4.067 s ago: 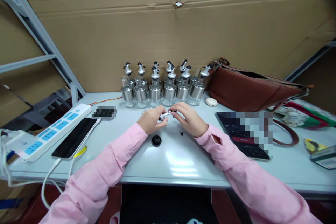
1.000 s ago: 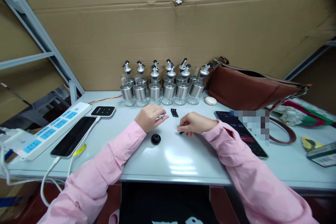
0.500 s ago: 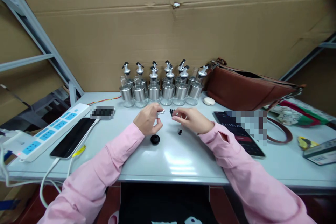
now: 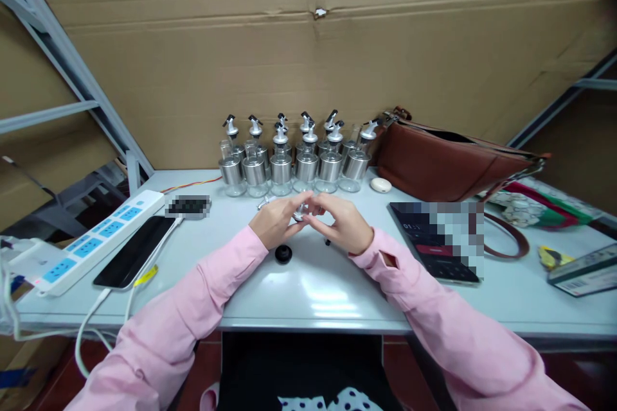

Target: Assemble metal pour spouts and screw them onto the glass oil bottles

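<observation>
Above the middle of the table, my left hand (image 4: pixel 277 221) pinches a small silver pour spout (image 4: pixel 299 212) between thumb and fingers. My right hand (image 4: pixel 341 221) meets it there, its thumb and fingertips closed around the same spot; what they pinch is hidden. Behind my left fingers another silver spout part (image 4: pixel 265 202) lies on the table. In front of my left hand sits a round black stopper (image 4: pixel 283 253). A tiny black piece (image 4: pixel 328 242) lies just below my right hand.
Several glass oil bottles with steel sleeves (image 4: pixel 281 170) stand at the back, most topped with pourers. On the left are a power strip (image 4: pixel 89 241) and a phone (image 4: pixel 139 253). To the right lie a white round case (image 4: pixel 380 185), a brown bag (image 4: pixel 434 160) and a tablet (image 4: pixel 434 247).
My right hand has moved left and my fingertips now meet around the silver spout. The black bits near my right fingers are now hidden.
</observation>
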A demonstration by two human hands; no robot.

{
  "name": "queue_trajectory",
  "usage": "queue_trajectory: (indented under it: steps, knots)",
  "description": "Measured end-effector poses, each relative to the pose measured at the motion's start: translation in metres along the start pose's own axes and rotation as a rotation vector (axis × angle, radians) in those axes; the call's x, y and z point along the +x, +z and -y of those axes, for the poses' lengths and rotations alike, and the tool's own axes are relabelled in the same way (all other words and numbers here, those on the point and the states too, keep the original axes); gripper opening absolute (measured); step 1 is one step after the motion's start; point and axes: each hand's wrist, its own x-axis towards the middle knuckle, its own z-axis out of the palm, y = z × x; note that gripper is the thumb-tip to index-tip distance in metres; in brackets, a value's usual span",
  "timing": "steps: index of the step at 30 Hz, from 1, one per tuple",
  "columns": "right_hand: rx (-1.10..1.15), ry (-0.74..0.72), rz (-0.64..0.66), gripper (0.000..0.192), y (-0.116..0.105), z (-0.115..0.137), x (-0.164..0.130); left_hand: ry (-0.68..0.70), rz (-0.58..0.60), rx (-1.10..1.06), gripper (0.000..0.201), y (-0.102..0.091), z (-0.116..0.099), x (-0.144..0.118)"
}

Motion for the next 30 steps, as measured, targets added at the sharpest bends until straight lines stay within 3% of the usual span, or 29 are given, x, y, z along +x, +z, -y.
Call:
queue_trajectory:
  steps: [10, 16, 30]
  knots:
    - [0.059, -0.049, -0.028, 0.028, 0.01, 0.004, -0.001, 0.005, -0.113, 0.034, 0.069, 0.001, 0.004, -0.002]
    - [0.057, -0.108, -0.109, 0.031, 0.013, 0.005, -0.001, 0.026, -0.057, 0.012, 0.061, 0.0, 0.005, 0.001]
    - [0.037, -0.065, -0.178, 0.034, 0.007, 0.004, 0.002, 0.077, -0.106, 0.162, 0.04, -0.009, 0.004, 0.005]
